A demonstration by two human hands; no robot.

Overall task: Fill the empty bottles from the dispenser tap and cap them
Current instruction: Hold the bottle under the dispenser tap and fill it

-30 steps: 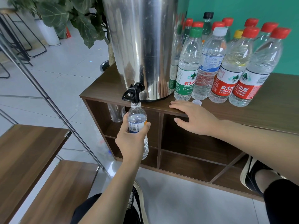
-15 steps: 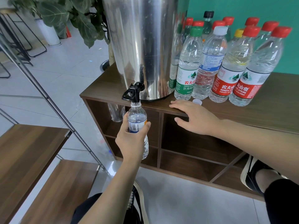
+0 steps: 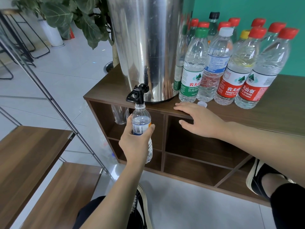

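Observation:
A steel dispenser (image 3: 145,47) stands on a brown cabinet (image 3: 280,109), its black tap (image 3: 137,95) overhanging the front edge. My left hand (image 3: 135,142) grips a small uncapped clear bottle (image 3: 141,119) upright, its mouth right under the tap. My right hand (image 3: 201,119) rests flat with straight fingers on the cabinet's front edge. A loose white cap (image 3: 202,104) lies just beyond its fingers. Several capped bottles (image 3: 234,66) with red, green, white and yellow caps stand to the right of the dispenser.
An empty clear bottle (image 3: 120,114) stands in the cabinet's upper left cubby. Wooden steps (image 3: 33,154) with a slanted metal rail (image 3: 54,103) are on the left. A leafy plant (image 3: 79,19) stands behind the dispenser. My shoes show at the bottom and the lower right.

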